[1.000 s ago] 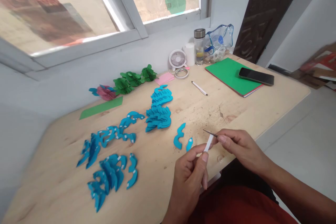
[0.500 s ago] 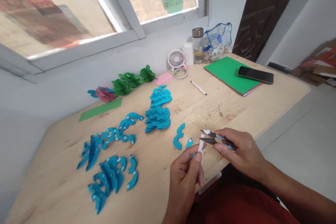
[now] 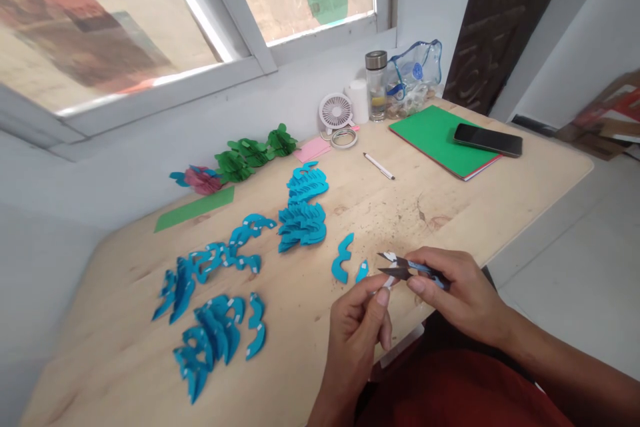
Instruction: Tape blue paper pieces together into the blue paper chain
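Note:
Between thumb and fingers, my left hand pinches a narrow white strip, perhaps tape. My right hand is closed around small thread snips, their dark blades apart and reaching across the strip's upper end. A white scrap clings to the upper blade. Just beyond my left fingers lie a wavy blue paper piece and a second blue piece with a white square on it, partly covered by the hand.
Blue paper pieces with white squares spread over the left of the table. A blue stack sits mid-table. Behind are green paper shapes, a small fan, a bottle, a pen, a green folder and a phone.
My left hand has shifted slightly right, and the white strip now tilts more, its end between the snips' blades. The snips have moved a little left.

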Demonstrator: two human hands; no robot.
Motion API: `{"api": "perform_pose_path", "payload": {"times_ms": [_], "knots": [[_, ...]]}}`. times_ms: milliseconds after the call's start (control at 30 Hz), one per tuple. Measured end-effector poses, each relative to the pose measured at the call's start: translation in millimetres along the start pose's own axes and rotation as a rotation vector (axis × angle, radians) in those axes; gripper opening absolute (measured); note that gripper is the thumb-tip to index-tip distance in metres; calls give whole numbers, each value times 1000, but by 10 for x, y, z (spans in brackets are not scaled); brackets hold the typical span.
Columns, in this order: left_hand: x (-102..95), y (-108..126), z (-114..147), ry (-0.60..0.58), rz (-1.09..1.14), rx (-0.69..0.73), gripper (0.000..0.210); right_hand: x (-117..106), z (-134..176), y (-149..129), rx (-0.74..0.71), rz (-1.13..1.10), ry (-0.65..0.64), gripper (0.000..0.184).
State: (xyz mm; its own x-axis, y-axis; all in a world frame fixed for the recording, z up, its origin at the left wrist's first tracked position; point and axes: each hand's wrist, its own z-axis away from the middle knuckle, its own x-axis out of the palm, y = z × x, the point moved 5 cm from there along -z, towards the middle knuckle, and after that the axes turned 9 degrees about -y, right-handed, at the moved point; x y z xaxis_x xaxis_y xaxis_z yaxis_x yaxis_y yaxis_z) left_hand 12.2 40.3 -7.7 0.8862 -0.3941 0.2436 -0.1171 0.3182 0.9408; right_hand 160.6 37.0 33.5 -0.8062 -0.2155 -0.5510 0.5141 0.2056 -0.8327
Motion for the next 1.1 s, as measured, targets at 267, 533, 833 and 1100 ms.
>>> {"api": "perform_pose_path", "payload": {"times_ms": [267,533,833,1100], "knots": [[-18,-48,-16,-83,47,41,35,-23,10,-28,-50,17,35,26],[-19,-78,-10,-84,143,29,28,-7,-8,-36,-42,-25,17,25],[-9,-59,-6,-86,143,5,31,4,-7,-30,-37,-24,15,28],[-7,-58,-24,-72,116,-15,36,-12,11,-38,-83,56,91,29]]}}
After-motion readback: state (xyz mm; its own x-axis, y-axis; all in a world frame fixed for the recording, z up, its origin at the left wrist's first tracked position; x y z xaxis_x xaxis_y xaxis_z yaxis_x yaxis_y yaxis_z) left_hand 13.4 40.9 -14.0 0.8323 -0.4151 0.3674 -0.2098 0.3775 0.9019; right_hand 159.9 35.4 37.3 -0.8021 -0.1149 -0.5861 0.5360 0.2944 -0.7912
